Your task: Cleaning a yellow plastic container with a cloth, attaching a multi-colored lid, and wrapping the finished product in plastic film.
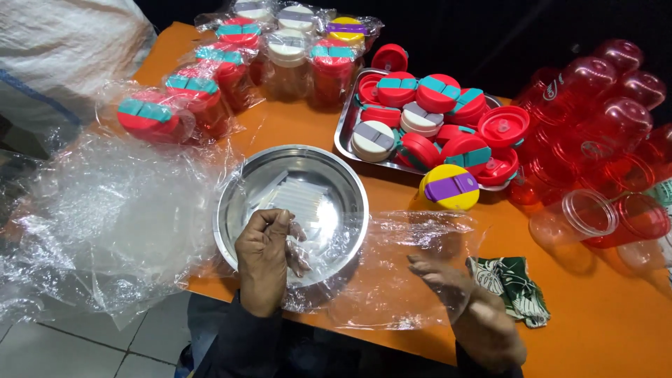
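Left hand [264,255] is inside the steel bowl [238,175], grip pinched shut on a small white packet [297,199], or just at it; the contact is partly hidden by the fingers, so the hold is judged, not confirmed. More white packets are fanned out just beyond the grip, toward the bowl's far side.

Right hand [455,294] is laid inside a clear plastic bag [392,273], grip released, fingers spread flat. The bag lies on the orange tabletop [602,315], touching the bowl's rim just beside the left grip.

Risks, as judged:
- Two packets could be lifted at once; they overlap and are thin.
- The bag mouth could collapse if the right fingers are relaxed; the film is limp.
- The bowl could be dragged, as bag film is draped over its rim.
- The yellow lid [449,187], just past the right grip, could be nudged off the edge of the tray of lids [344,133].

A patterned cloth [514,287] lies beside the right wrist.
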